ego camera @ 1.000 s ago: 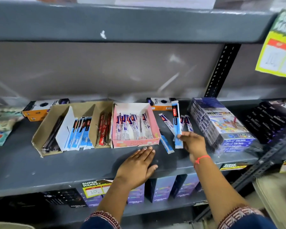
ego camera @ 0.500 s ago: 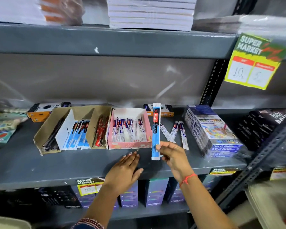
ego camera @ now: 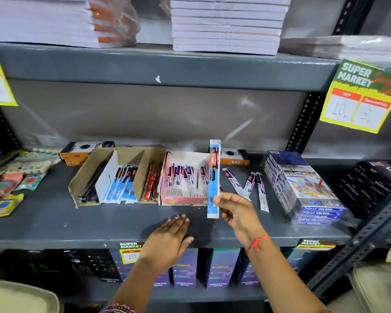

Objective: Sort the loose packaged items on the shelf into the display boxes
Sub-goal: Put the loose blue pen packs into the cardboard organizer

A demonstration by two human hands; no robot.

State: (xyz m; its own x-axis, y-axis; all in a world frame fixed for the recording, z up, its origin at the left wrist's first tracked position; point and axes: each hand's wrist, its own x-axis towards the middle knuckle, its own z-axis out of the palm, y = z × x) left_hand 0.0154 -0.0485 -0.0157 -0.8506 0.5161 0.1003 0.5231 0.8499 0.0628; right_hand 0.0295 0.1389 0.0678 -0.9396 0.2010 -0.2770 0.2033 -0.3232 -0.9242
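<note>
A grey metal shelf (ego camera: pixel 54 222) runs across the whole view, with another shelf board above it bearing stacks of white paper (ego camera: pixel 226 23). At the right end of the grey shelf stands a wrapped stack of colour-pencil boxes (ego camera: pixel 303 186), and beyond it lie dark packs whose print is too blurred to read. A brown cardboard display box (ego camera: pixel 120 175) sits left of centre, split into compartments: dark pens in the leftmost, blue-and-white packets in the middle, red packets on the right. Touching its right side is a pink display box (ego camera: pixel 185 179) holding white-and-blue packaged pens that lean on one another. A yellow price tag (ego camera: pixel 359 98) hangs from the upper shelf at the right. The left hand (ego camera: pixel 167 242) lies flat on the front part of the shelf, palm down, fingers straight and close together, holding nothing. The right hand (ego camera: pixel 237 213), with a red thread at the wrist, pinches a blue packaged pen (ego camera: pixel 213 177) near its lower end between thumb and fingers; the packet stands upright in the air, in front of the right wall of the pink box. Three loose packaged pens (ego camera: pixel 251 184) lie on the shelf between the pink box and the colour-pencil stack, fanned at angles. Flat coloured packets (ego camera: pixel 7 188) lie scattered at the far left.
</note>
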